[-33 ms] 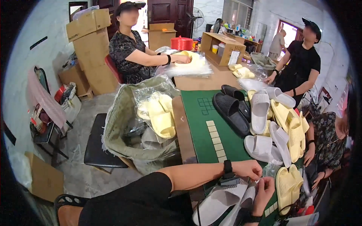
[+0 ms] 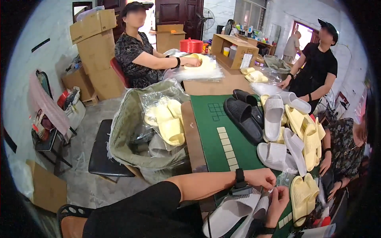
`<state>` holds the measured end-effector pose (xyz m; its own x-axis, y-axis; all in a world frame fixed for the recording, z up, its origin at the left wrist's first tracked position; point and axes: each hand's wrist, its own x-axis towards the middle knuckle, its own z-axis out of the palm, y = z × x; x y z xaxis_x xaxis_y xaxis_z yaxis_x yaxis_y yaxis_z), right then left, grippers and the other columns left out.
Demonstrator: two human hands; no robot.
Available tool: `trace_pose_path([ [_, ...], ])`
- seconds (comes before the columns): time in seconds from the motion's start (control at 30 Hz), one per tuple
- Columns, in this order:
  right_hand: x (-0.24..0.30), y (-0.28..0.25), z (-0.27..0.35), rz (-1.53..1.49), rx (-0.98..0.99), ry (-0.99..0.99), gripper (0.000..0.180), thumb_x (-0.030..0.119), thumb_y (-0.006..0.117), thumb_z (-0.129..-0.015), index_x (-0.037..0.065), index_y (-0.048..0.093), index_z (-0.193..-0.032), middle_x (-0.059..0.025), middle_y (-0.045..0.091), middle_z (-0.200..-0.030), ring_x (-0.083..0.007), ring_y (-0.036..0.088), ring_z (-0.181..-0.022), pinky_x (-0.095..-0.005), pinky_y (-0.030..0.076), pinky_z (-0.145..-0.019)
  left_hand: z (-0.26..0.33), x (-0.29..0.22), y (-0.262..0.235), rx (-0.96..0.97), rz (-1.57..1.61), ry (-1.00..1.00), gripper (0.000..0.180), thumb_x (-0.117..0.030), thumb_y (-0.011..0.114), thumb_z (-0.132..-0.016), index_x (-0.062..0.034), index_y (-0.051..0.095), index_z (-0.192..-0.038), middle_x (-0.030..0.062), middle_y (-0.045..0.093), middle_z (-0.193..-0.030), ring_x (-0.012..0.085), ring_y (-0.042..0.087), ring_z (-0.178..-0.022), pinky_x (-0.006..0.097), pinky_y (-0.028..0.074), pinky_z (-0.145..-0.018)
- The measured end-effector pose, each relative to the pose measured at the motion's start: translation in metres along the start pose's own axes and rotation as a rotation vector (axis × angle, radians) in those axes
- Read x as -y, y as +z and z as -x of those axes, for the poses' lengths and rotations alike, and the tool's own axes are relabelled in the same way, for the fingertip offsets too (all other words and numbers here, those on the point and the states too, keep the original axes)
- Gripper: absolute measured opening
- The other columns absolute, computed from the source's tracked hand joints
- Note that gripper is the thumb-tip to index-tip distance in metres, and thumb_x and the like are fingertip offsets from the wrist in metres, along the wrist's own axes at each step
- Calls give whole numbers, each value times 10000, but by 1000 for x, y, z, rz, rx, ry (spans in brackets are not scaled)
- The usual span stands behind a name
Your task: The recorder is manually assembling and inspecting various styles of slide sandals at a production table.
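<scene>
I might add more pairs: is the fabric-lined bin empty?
Not empty: yellow slide sandals and a gray slide show inside the fabric-lined bin.

Nearest us, the slippers are pale grey, with ribbed straps. The mat on the brown bench is deep green, marked with a dark grid and a row of cream squares. Also there, we see black slippers with fine ridges and buttery yellow slippers. Around us: a grey-green cloth bin, a black seat, a bright red roll, tan boxes, and 2 people in black tops with a lighter print.
</scene>
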<state>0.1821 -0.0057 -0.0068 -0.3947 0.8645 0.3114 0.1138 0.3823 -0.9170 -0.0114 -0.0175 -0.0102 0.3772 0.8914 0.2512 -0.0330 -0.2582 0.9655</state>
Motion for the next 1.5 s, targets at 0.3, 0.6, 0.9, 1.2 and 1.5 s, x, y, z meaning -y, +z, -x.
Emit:
trace_pose_path([
  [0.3,12,4,1,-17,-3,56,72,42,569,-926,29,528,-868,18,497,-720,-56,452,-624,-204,362,-562,1,3,1,-105,59,-1,136,-95,646,-876,31,613,-836,52,663,-735,101,613,-658,258,498,-601],
  [0.6,9,-4,1,21,-29,93,70,42,588,-909,4,555,-860,7,518,-716,-66,466,-646,-219,385,-585,-3,-1,5,11,48,-41,133,-104,652,-872,25,631,-848,43,669,-747,90,616,-677,255,497,-603],
  [0.9,18,4,2,29,-30,73,34,17,617,-893,1,590,-878,-2,586,-727,-61,544,-651,-227,457,-583,4,-1,-6,-57,-116,-28,148,-143,646,-896,5,650,-890,19,661,-779,67,576,-715,241,480,-654],
  [1.2,15,10,-3,-62,-6,145,58,38,624,-892,-13,599,-882,-31,592,-735,-65,519,-660,-226,437,-596,10,-8,-9,-15,-56,-71,129,-122,642,-890,5,657,-899,29,668,-786,78,586,-706,256,487,-634],
  [1.5,18,0,9,99,42,-5,90,124,574,-975,59,596,-916,-17,550,-758,-94,455,-642,-262,410,-575,-1,14,2,-45,0,88,133,-97,667,-820,32,637,-826,60,672,-705,99,598,-639,275,473,-576],
])
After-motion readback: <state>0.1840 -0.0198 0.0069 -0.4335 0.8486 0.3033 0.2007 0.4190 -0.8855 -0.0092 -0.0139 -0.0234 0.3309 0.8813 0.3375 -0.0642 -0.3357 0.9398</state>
